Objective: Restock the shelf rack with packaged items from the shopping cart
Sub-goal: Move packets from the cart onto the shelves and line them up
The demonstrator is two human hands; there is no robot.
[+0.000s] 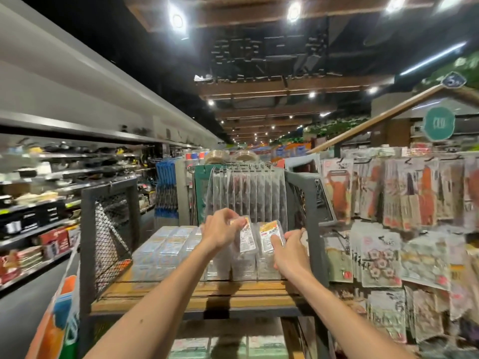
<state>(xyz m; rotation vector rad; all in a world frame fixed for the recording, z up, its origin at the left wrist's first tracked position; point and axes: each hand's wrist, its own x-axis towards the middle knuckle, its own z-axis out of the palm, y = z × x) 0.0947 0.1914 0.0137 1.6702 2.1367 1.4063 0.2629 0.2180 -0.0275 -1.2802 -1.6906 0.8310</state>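
A dark metal shelf rack with a wooden shelf board [160, 294] stands in front of me. Clear packets with white and yellow labels stand upright on the board. My left hand [223, 229] grips the top of one labelled packet [246, 238]. Just right of it, my right hand [289, 251] has its thumb on the front of the neighbouring packet [267, 234] and its fingers around that packet's right side. More flat clear packs [166, 250] are stacked on the left part of the shelf. The shopping cart is not visible.
Clear hanging packets [246, 193] fill hooks behind the shelf. A mesh side panel [111, 234] closes the rack's left end. Pegged kitchen tools and packets [388, 224] hang to the right. Store shelving [39, 203] runs along the left of the aisle. A lower shelf [228, 345] holds boxed goods.
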